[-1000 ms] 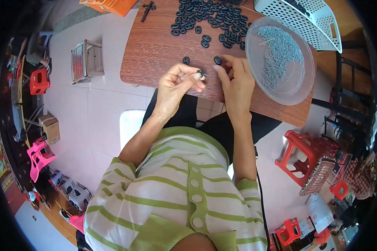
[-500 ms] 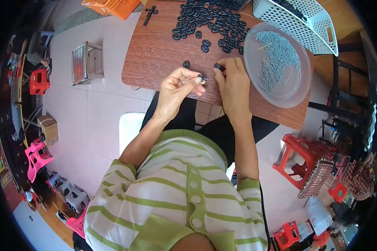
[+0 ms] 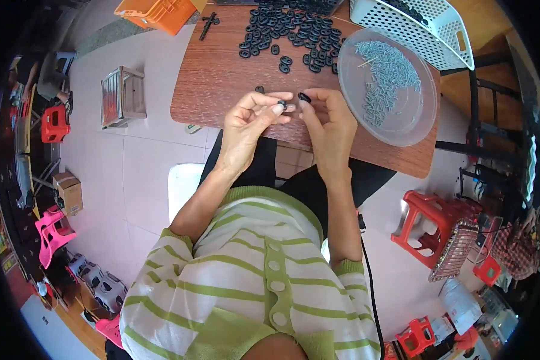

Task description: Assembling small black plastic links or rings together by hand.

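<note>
Above the near edge of the brown table (image 3: 204, 90), my left hand (image 3: 244, 126) pinches a small black part (image 3: 282, 104) between thumb and fingertips. Fingers hide most of that part. Close by on the right, my right hand (image 3: 333, 126) grips a black oval piece (image 3: 304, 96) by thumb and fingers, tilted toward the left hand. A narrow gap separates the two parts. One more black oval piece (image 3: 259, 89) lies on the table just beyond my left hand. Many like it, each with two holes, make a loose pile (image 3: 309, 37) farther back.
Right of my hands stands a clear round tub (image 3: 423, 123) with grey screws (image 3: 390, 75) and a thin stick. A white perforated basket (image 3: 441, 39) sits behind it. A black jointed part (image 3: 208, 26) lies far left; an orange crate (image 3: 162, 15) stands beyond the table.
My right hand has raised its black oval piece and brought it nearer the left hand, turning it more edge-on. The whole view has shifted slightly.
</note>
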The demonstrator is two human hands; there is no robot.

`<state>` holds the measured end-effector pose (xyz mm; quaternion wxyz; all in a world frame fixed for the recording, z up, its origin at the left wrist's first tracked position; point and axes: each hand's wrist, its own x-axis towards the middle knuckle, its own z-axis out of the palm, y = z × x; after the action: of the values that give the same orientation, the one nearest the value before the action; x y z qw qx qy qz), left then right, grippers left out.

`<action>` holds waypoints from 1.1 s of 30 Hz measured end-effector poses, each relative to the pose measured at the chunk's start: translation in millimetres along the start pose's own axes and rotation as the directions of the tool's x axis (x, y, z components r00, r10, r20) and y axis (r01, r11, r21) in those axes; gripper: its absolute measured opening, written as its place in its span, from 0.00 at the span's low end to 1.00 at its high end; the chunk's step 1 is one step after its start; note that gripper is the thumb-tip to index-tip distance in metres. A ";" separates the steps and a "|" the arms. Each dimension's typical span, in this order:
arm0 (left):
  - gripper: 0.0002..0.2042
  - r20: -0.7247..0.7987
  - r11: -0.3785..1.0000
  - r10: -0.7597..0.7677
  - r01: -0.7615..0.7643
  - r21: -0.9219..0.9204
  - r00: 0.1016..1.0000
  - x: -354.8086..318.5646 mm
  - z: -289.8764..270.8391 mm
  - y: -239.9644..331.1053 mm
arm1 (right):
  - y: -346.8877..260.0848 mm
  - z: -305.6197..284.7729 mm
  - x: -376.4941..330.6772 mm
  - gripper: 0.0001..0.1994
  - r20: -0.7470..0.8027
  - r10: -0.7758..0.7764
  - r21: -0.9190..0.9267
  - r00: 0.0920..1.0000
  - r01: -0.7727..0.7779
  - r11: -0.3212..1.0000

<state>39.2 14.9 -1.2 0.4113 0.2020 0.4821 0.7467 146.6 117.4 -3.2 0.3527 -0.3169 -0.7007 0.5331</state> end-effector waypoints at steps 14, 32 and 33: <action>0.03 -0.013 0.993 -0.073 0.071 -0.092 0.997 1.4 8.9 -6.3 | 6.3 -4.4 -1.7 0.07 0.013 0.073 0.252 0.997 -0.074 0.965; 0.04 -0.083 0.997 -0.068 0.065 -0.043 0.994 4.5 2.4 -5.9 | -0.9 -5.8 -5.1 0.07 0.133 0.293 0.457 0.947 -0.321 0.830; 0.04 -0.080 0.998 -0.062 0.059 -0.033 0.995 4.5 3.2 -5.8 | -1.2 -5.7 -5.0 0.08 0.150 0.308 0.466 0.940 -0.342 0.816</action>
<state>41.3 21.5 -5.3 0.4169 0.1506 0.4929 0.7487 154.0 116.0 -1.8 0.3008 -0.3145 -0.4914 0.7544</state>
